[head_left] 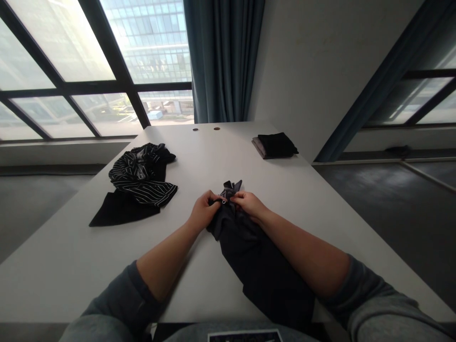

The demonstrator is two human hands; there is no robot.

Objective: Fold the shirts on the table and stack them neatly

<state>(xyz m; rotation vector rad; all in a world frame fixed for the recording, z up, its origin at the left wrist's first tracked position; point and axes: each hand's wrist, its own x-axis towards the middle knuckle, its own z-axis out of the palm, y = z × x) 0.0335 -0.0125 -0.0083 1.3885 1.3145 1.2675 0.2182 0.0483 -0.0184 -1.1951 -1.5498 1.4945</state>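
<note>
1. A dark garment (256, 270) is laid at lower centre of the frame, its folds hard to make out.
2. It is pinched at upper end by the left hand (203, 211) and right hand (249, 204), the grip partly hidden.
3. A small metal ring (223, 201) is seen between them.

The garment (260, 270) between the forearms is charcoal-black, the crumpled cloth (142, 173) has black-and-white stripes above plain black, the folded stack (276, 145) is black over grey, the surface (71, 256) white, the curtain (223, 57) teal.

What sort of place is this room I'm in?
Probably an upper-floor office or workroom: a long white table with two round cable holes, large dark-framed windows overlooking a glass building, and teal curtains.
</note>
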